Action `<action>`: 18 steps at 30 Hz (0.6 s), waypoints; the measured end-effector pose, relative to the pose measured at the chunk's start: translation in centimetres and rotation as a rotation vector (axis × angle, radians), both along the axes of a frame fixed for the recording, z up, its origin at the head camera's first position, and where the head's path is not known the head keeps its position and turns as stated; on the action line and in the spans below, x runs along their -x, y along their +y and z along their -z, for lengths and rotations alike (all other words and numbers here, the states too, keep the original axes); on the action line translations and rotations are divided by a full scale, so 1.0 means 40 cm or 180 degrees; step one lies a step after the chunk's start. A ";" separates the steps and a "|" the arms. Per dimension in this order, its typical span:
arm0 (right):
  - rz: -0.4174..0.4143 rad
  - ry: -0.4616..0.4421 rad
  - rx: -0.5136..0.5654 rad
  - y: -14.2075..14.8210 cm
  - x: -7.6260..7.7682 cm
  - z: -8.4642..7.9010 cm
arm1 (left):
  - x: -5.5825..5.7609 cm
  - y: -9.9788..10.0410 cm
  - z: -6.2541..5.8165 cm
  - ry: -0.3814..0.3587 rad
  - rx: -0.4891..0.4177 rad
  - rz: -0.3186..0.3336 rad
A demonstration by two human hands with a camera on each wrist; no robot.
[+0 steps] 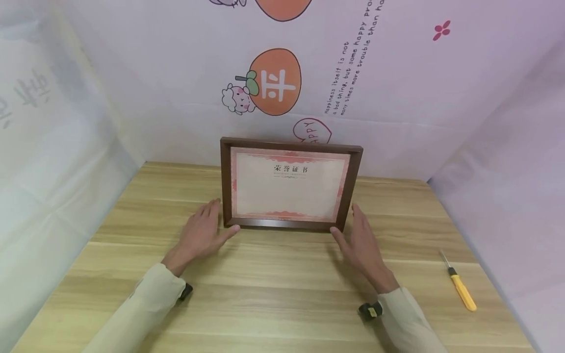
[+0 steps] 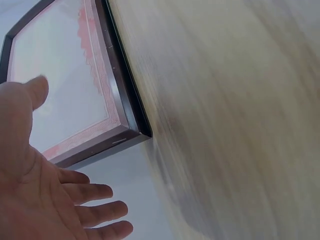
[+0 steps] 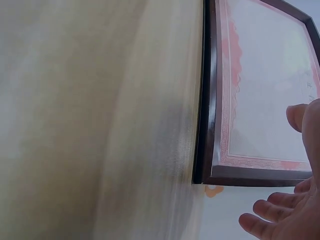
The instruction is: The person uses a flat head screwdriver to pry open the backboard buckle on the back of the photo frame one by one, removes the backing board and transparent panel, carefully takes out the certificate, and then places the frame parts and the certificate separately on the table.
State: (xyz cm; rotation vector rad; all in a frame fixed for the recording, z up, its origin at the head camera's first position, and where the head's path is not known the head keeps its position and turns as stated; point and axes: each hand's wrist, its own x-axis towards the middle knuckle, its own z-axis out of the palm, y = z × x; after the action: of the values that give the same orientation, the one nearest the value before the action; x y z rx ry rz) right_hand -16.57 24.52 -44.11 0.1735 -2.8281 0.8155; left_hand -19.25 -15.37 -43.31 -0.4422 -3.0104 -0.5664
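Note:
A dark brown picture frame (image 1: 282,224) stands upright on the table, leaning back near the wall. Behind its front lies a certificate (image 1: 282,196) with a pink ornamental border and dark Chinese characters near the top. My left hand (image 1: 200,233) is at the frame's lower left corner, fingers extended beside it and thumb in front of the bottom edge. At the lower right corner my right hand (image 1: 362,240) mirrors this, thumb before the frame and fingers along its side. Both wrist views show spread, straight fingers with nothing gripped.
A screwdriver (image 1: 461,289) with a yellow handle lies on the right of the wooden table (image 1: 265,304). White cloth printed with cartoons and lettering (image 1: 275,81) hangs behind the frame, and plain pale sheets (image 1: 53,147) close off both sides.

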 end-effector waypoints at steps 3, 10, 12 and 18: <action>0.0024 -0.0001 0.0047 0.000 0.012 -0.003 | 0.010 0.003 0.001 0.0016 -0.0120 -0.0004; 0.0004 -0.0001 0.0119 0.003 0.033 -0.003 | 0.031 0.004 0.006 0.0020 -0.0237 -0.0060; 0.0024 -0.0027 0.0156 0.005 0.040 -0.002 | 0.035 0.007 0.005 0.0034 -0.0288 -0.0055; 0.0017 -0.0043 0.0341 0.007 0.063 -0.004 | 0.050 0.019 0.007 0.0039 -0.0429 -0.0090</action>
State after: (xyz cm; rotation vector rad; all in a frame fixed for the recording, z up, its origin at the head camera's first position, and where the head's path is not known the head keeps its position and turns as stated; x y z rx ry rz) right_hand -19.08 24.82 -43.94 0.1451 -2.7873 0.9676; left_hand -21.25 -14.61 -43.61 -0.3927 -2.9377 -0.7557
